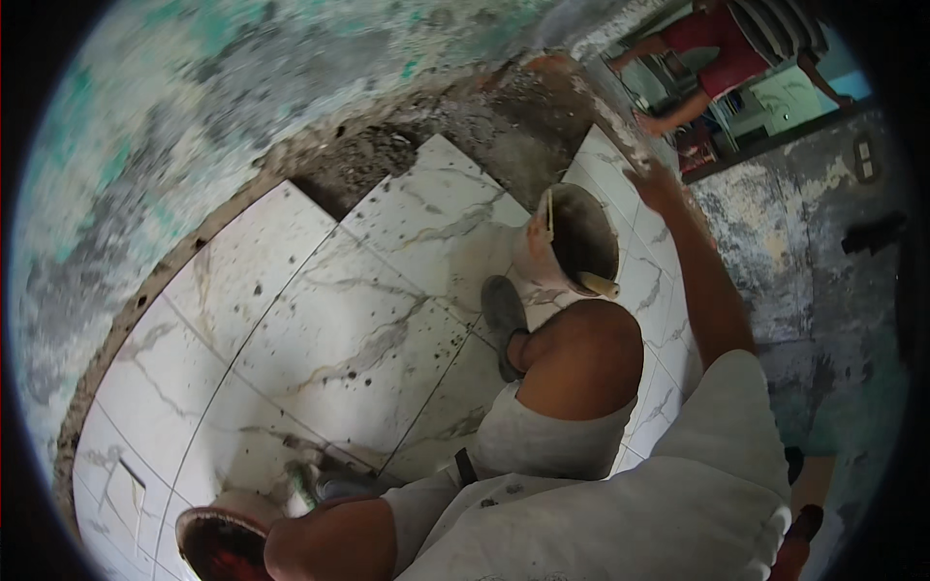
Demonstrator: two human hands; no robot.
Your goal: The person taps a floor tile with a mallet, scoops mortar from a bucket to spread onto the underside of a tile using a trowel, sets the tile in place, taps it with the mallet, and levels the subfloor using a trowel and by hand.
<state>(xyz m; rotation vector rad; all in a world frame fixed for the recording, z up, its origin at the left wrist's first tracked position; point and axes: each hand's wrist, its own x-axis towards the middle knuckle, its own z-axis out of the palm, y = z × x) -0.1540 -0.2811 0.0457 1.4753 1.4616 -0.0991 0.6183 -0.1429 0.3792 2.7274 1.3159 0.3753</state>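
Observation:
My right arm stretches up to the right, and my right hand (pixel 657 190) is at the low edge of the wall beside the doorway. Its fingers look spread, a little blurred, with nothing visible in them. Closest to it, a bucket (pixel 535 254) with a dirty rim stands on the white marbled tiles (pixel 339 320), tipped in my view. A light wooden-looking handle (pixel 599 284) sticks out at the rim. My left hand does not show. By my left knee is a second bucket (pixel 250 504), reddish inside; a greenish object (pixel 302 482) lies near it, its kind unclear.
Bare dark soil (pixel 363 165) borders the stepped tile edge along the peeling wall (pixel 194 107). Dark crumbs dot the tiles. Another person (pixel 722 58) in red shorts bends in the doorway at upper right. My grey shoe (pixel 504 320) stands beside the nearer bucket.

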